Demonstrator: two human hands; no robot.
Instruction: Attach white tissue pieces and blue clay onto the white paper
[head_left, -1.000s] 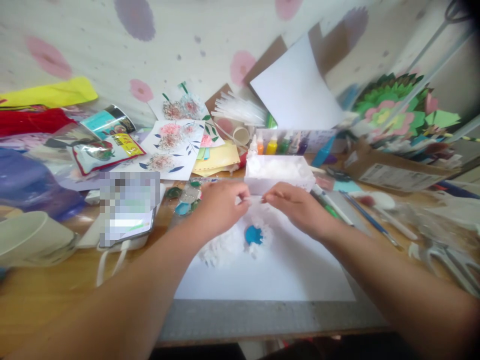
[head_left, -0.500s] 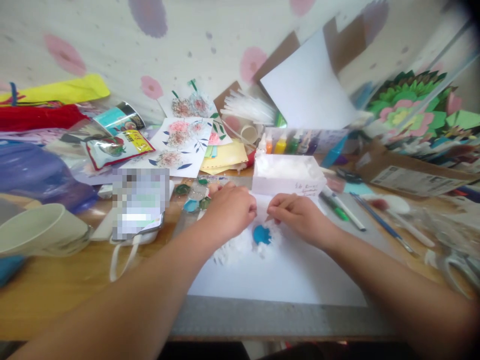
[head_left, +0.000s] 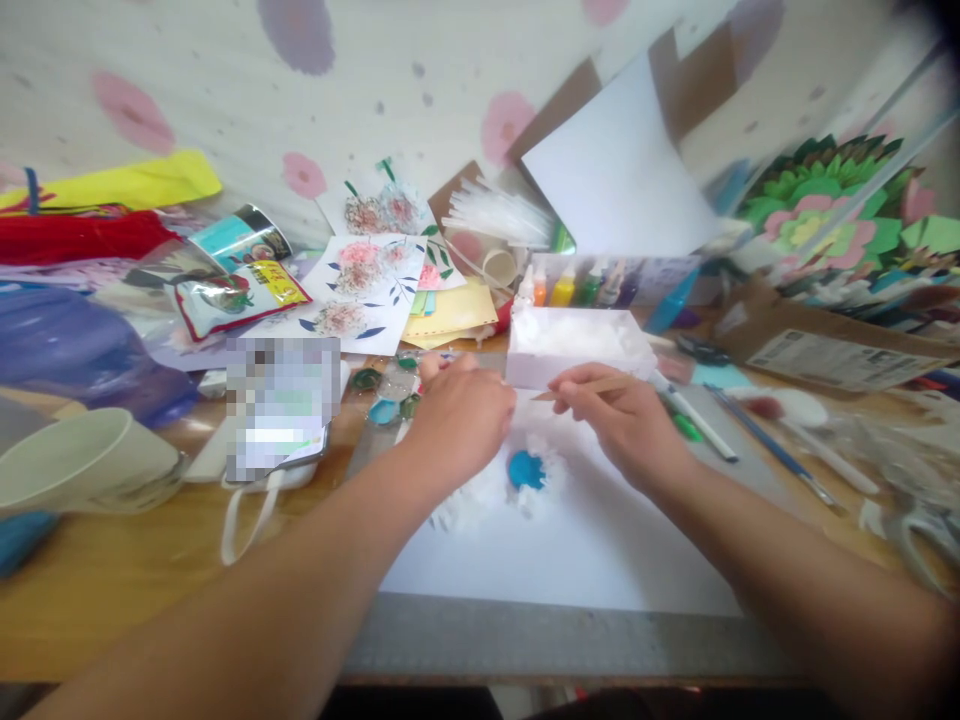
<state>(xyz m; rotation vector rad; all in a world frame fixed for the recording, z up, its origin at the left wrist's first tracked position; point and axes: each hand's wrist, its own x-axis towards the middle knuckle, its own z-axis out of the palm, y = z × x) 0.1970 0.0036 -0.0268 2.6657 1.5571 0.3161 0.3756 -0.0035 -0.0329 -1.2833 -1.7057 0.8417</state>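
Note:
White paper [head_left: 570, 560] lies in front of me, and on it sits a blue disc [head_left: 526, 469] ringed by white fluffy bits, its right edge partly covered. My left hand [head_left: 469, 405] hovers above the paper's upper part with fingers curled together; whatever they pinch is hidden behind them. To its right, my right hand [head_left: 611, 410] grips a thin, tan, pointed stick [head_left: 592, 387], the tip aimed at my left fingers. More white bits [head_left: 448, 512] lie below my left wrist.
A white box [head_left: 577, 347] of white fluff stands behind my hands, with small paint bottles [head_left: 564, 287] beyond. On the left are a phone [head_left: 285, 415] and a paper cup [head_left: 90, 462]. To the right lie pens [head_left: 701, 425], a paintbrush [head_left: 776, 450] and scissors [head_left: 926, 545].
My right hand has shifted right and a little up, away from the blue disc, with the stick now lying nearly level. My left hand has hardly moved.

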